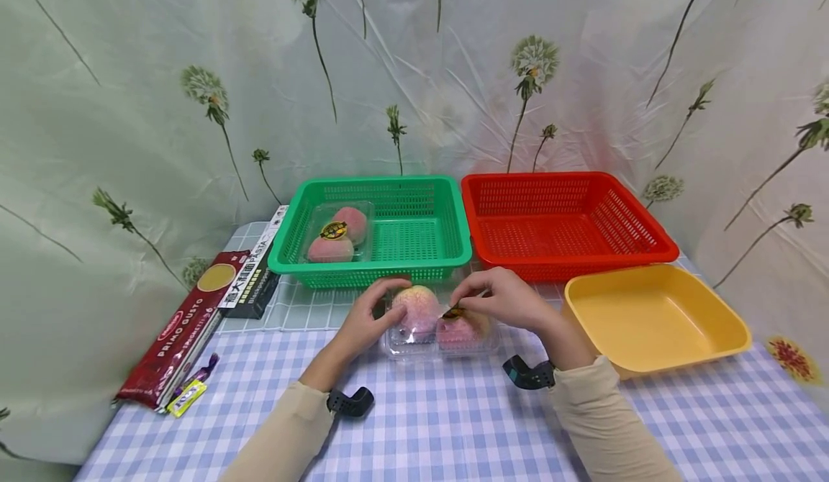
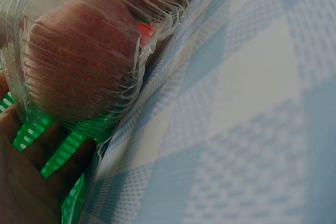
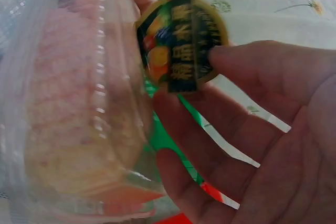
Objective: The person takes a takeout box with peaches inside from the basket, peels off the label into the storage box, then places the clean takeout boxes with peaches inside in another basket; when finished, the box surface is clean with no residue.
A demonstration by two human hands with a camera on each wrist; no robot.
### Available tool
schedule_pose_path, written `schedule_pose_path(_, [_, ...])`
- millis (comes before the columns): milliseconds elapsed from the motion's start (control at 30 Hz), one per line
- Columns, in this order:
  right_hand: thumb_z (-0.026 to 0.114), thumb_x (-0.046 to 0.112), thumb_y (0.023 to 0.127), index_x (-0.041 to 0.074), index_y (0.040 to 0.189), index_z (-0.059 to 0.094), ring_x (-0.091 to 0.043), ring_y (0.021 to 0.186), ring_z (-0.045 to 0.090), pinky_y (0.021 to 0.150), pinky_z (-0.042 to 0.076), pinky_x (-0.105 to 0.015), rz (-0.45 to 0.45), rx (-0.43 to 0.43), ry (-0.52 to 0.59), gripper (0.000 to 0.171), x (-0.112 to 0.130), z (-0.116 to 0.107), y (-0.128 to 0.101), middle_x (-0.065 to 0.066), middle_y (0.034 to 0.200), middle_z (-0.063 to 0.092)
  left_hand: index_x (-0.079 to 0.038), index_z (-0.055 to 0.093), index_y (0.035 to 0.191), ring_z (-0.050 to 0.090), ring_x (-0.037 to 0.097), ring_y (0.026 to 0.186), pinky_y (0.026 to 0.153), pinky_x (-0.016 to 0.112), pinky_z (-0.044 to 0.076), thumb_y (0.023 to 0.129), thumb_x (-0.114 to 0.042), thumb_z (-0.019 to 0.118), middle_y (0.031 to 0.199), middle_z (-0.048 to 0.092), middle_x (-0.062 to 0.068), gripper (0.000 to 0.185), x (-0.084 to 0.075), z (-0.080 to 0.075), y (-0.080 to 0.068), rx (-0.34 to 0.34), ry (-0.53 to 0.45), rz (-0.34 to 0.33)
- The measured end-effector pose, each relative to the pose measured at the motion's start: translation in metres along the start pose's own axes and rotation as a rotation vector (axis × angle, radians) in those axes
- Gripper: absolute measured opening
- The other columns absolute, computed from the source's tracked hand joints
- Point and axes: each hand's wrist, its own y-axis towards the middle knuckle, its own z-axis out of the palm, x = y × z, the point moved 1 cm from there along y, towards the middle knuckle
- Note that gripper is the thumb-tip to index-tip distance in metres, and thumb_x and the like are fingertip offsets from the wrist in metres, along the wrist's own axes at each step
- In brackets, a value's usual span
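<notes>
1. The clamshell [image 1: 440, 331] of peaches is sitting at lower centre of the head view, before the green basket [image 1: 376, 230].
2. The left hand [image 1: 372, 316] is curling around its left end.
3. The right hand [image 1: 505, 298] is pinching its sticker [image 3: 181, 40].

You wear long beige sleeves on both arms. A black strap with a camera mount sits at your left wrist [image 1: 350, 401] and another at your right wrist [image 1: 531, 373].

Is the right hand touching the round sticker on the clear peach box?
Touching. The right wrist view shows the right hand with its thumb pressed on the round sticker at the clear peach box.
</notes>
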Motion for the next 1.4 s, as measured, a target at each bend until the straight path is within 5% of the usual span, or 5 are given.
schedule_pose_path(233, [0.062,0.015,0.098,0.007,0.106,0.072,-0.025,0.091,0.068,0.084,0.058,-0.033,0.041,-0.059,0.130,0.015,0.000,-0.027,-0.012,-0.013,0.103,0.073,-0.018,0.062,0.131,0.053,0.019,0.128,0.104,0.030,0.045,0.093,-0.019,0.065,0.138,0.060,0.005,0.038,0.001,0.000,0.000,0.002,-0.018,0.002])
schedule_pose_path(633, [0.064,0.014,0.097,0.009,0.120,0.067,-0.025,0.090,0.065,0.073,0.057,-0.026,0.214,-0.229,-0.160,0.024,-0.015,-0.098,-0.060,-0.014,0.109,0.071,-0.018,0.062,0.132,0.052,0.020,0.128,0.102,0.030,0.046,0.093,-0.020,0.065,0.139,0.059,0.005,0.039,0.001,-0.001,0.000,0.000,-0.010,-0.003])
schedule_pose_path(900, [0.061,0.006,0.095,0.000,0.121,0.064,-0.021,0.083,0.066,0.069,0.058,-0.031,0.332,-0.125,-0.282,0.027,-0.047,-0.124,-0.089,-0.017,0.108,0.069,-0.018,0.062,0.132,0.052,0.020,0.129,0.103,0.031,0.046,0.093,-0.020,0.065,0.139,0.059,0.005,0.039,0.000,0.000,0.000,0.001,0.001,-0.001])
schedule_pose_path(1167, [0.058,0.006,0.095,-0.006,0.133,0.056,-0.021,0.092,0.067,0.077,0.061,-0.041,0.474,0.018,-0.117,0.040,-0.075,-0.127,-0.095,-0.023,0.116,0.065,-0.017,0.062,0.132,0.054,0.022,0.127,0.099,0.033,0.048,0.092,-0.017,0.065,0.138,0.060,0.006,0.039,0.002,0.000,0.000,-0.003,-0.009,0.003])
schedule_pose_path(1400, [0.058,0.007,0.096,-0.007,0.135,0.052,-0.022,0.093,0.065,0.074,0.059,-0.039,0.552,0.071,-0.079,0.042,-0.094,-0.125,-0.097,-0.027,0.119,0.062,-0.016,0.062,0.132,0.054,0.025,0.126,0.098,0.036,0.049,0.093,-0.018,0.064,0.138,0.059,0.007,0.039,0.001,0.000,0.001,0.003,-0.018,0.003])
